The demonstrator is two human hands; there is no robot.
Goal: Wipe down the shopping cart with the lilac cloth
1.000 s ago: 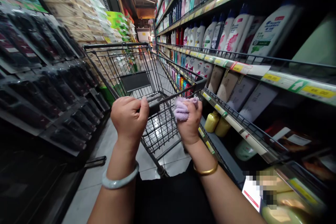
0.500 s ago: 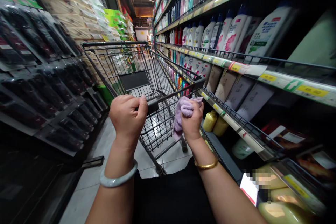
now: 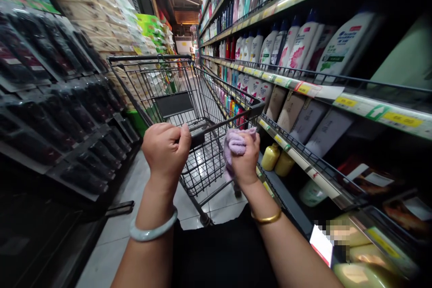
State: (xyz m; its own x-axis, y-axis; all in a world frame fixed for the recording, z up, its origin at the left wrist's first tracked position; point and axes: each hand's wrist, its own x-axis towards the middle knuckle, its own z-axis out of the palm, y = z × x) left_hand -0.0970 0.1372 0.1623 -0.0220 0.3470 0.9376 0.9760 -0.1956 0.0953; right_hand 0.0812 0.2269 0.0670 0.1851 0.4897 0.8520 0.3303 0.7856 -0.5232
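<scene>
A black wire shopping cart (image 3: 175, 99) stands in a store aisle in front of me. My left hand (image 3: 165, 148) is closed round the cart's handle bar (image 3: 209, 129), with a pale bangle on that wrist. My right hand (image 3: 245, 157) is closed on a bunched lilac cloth (image 3: 233, 144) and presses it against the right part of the same bar. A gold bangle sits on the right wrist. The cart's basket looks bare.
Shelves of shampoo bottles (image 3: 297, 45) and boxed goods (image 3: 297, 110) run close along the right. Racks of dark packets (image 3: 57, 112) line the left, with stacked packs (image 3: 101, 18) further on. The tiled floor (image 3: 135, 198) of the narrow aisle runs ahead.
My right hand has bunched the cloth up again; half a second ago a tail of it hung below the bar. The left hand keeps its grip and the cart has barely moved.
</scene>
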